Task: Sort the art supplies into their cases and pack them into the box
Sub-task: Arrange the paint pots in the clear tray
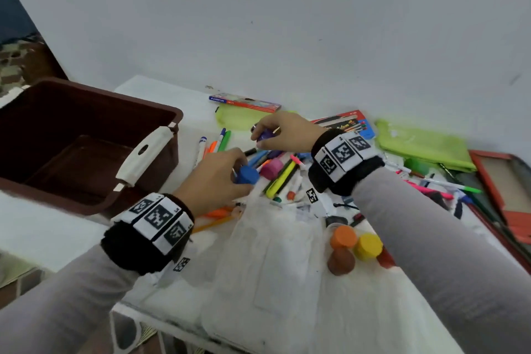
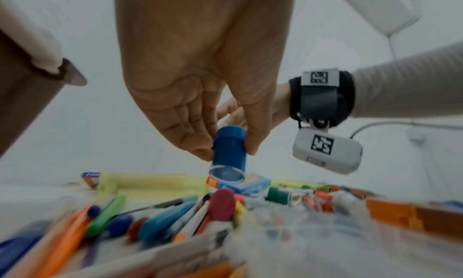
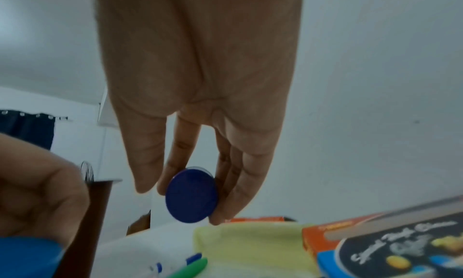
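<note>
The blue paint pot (image 2: pixel 229 149) hangs above the pen pile (image 1: pixel 275 172), pinched in the left hand's (image 1: pixel 214 178) fingers; the right hand (image 1: pixel 283 131) grips a purple pot (image 3: pixel 191 195) just beyond the pile. Gathering paints seems underway; next they need their case, then the brown box (image 1: pixel 94 112) left of the pile.

White table (image 1: pixel 172 100) under scattered markers (image 1: pixel 283 174)

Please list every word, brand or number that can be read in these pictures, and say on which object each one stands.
"STAEDTLER": blue band of the flat pencil box by the wall, blurred but legible.
Script title on the black-fronted box: too blurred to read.
Print on the red and blue brush pack: too blurred.
Wristband squares: coded patterns, no words.
</note>
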